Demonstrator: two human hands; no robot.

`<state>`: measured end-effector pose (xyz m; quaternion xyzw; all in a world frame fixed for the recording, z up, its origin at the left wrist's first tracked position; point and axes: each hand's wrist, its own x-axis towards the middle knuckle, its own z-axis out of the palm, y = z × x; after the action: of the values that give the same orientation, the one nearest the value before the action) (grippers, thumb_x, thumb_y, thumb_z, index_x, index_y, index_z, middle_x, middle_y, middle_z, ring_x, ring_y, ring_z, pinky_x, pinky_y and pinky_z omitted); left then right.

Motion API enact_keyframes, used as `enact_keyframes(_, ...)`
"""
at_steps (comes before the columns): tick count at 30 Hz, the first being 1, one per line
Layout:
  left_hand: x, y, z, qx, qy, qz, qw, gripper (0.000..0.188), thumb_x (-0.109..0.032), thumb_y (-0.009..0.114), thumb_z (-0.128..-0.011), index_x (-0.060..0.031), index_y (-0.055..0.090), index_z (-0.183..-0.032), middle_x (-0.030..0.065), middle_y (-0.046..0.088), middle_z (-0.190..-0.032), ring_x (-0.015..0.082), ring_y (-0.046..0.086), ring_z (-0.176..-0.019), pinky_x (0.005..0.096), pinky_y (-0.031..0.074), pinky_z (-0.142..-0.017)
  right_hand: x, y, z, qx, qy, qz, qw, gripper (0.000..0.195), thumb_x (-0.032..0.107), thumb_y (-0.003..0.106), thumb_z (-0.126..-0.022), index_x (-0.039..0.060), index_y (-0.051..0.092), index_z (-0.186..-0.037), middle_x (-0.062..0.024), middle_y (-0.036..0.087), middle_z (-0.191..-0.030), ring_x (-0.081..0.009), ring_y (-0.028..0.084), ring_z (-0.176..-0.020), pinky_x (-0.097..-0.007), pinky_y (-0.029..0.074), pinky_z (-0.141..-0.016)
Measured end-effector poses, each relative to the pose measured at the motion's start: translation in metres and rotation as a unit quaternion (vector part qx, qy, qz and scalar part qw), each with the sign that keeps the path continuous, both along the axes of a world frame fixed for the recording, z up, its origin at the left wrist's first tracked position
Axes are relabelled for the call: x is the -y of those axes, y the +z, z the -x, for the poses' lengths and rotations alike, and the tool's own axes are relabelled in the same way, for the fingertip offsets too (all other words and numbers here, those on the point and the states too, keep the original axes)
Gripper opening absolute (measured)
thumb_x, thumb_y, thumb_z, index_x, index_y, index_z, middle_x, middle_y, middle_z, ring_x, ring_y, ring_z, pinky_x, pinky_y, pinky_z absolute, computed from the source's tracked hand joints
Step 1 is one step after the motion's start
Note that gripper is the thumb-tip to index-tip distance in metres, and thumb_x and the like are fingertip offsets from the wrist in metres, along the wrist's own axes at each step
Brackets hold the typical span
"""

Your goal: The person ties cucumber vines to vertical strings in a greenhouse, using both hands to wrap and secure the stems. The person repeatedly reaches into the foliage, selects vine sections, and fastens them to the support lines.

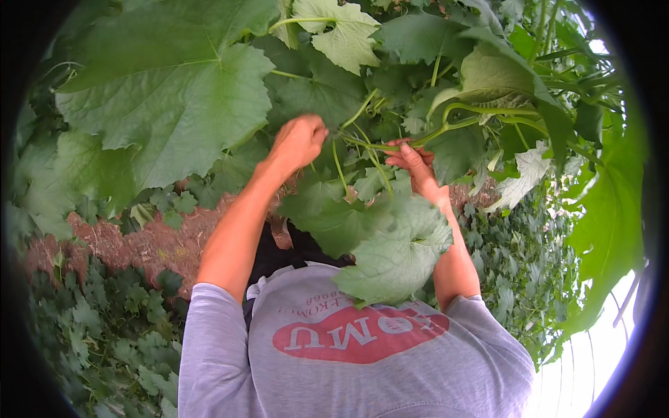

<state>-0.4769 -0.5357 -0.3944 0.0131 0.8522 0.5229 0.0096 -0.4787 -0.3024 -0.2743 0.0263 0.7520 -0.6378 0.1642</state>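
Observation:
My left hand (299,140) is curled with its knuckles up, close to the thin end of a green vine stem (360,140); whether its fingertips grip anything is hidden. To the right, my right hand (415,161) pinches that stem between thumb and fingers. From the stem several leaf stalks branch up and down. A broad lobed leaf (400,251) hangs below the hands, partly over the right forearm and the shirt. Higher on the right, a thicker curved stalk (465,107) joins the vine beside a large folded leaf (496,73).
A very large leaf (172,99) fills the upper left, near the left forearm. Brown ground (141,243) shows between rows of low leafy plants (104,324). More foliage (606,224) hangs at the right, before a bright, ribbed pale surface (569,371).

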Motion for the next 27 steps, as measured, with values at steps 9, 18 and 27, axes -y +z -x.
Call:
enact_keyframes(9,-0.015,0.087,-0.045,-0.237,0.139,0.046,0.960,0.030,-0.003,0.060,-0.082,-0.0002,0.058,-0.112,0.0155,0.058,-0.107,0.0329,0.056,-0.097,0.0400,0.045,-0.087,0.011,0.007,-0.007,0.045,-0.034,-0.008,0.998,0.027,0.023,0.064,-0.091,-0.0016,0.064,-0.105,-0.0090,0.069,-0.101,-0.0155,0.065,-0.087,-0.0264,0.053,-0.077)
enact_keyframes(18,-0.057,0.056,-0.032,-0.272,-0.022,0.044,0.961,0.018,-0.020,0.062,-0.070,-0.0063,0.058,-0.080,0.0117,0.058,-0.076,0.0298,0.058,-0.073,0.0405,0.040,-0.064,-0.035,-0.128,0.013,-0.124,0.005,0.025,0.992,0.021,0.015,0.068,-0.087,-0.0001,0.060,-0.099,-0.0086,0.064,-0.100,-0.0152,0.060,-0.079,-0.0296,0.054,-0.070)
enact_keyframes(27,-0.012,0.105,-0.034,-0.170,-0.107,0.218,0.955,0.016,-0.019,0.063,-0.076,-0.0043,0.057,-0.075,0.0132,0.059,-0.077,0.0335,0.062,-0.075,0.0442,0.048,-0.063,0.055,-0.006,-0.002,-0.049,-0.013,-0.082,0.995,0.027,0.025,0.070,-0.085,0.0033,0.061,-0.072,0.0028,0.052,-0.062,-0.0076,0.044,-0.057,-0.0279,0.035,-0.051)
